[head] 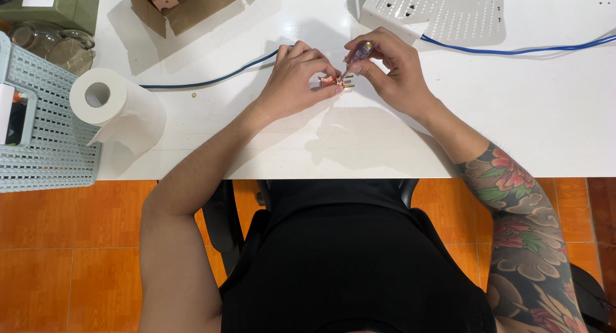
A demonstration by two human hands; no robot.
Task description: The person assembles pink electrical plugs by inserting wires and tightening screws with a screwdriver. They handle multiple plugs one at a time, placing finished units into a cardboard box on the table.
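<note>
Plug part (341, 82), a small piece with brass prongs, sits between the two hands just above the white table (513, 115), near its middle. The left hand (296, 79) has its fingertips pressed together on the left side of the part, so the piece lies at the very end of this grip, with the prongs pointing out toward the right. The right hand (393, 68) pinches a small screwdriver (357, 58) with a clear handle; the thumb and first fingers close around the handle, and the tip goes down to the part. The piece is very small and partly hidden by the fingers, so it is perhaps pink in body, but I cannot tell its exact shape.

A blue cable (212, 81) runs over the table behind the hands, from the left and on to the right edge. A white power strip (430, 12) lies beyond the right hand, well apart from the part. A paper roll (106, 102) stands at the left side of the table, next to a pale blue basket (45, 140). A brown cardboard box (192, 6) lies at the far left of the table. Below the table edge an orange tiled floor (77, 243) shows.
</note>
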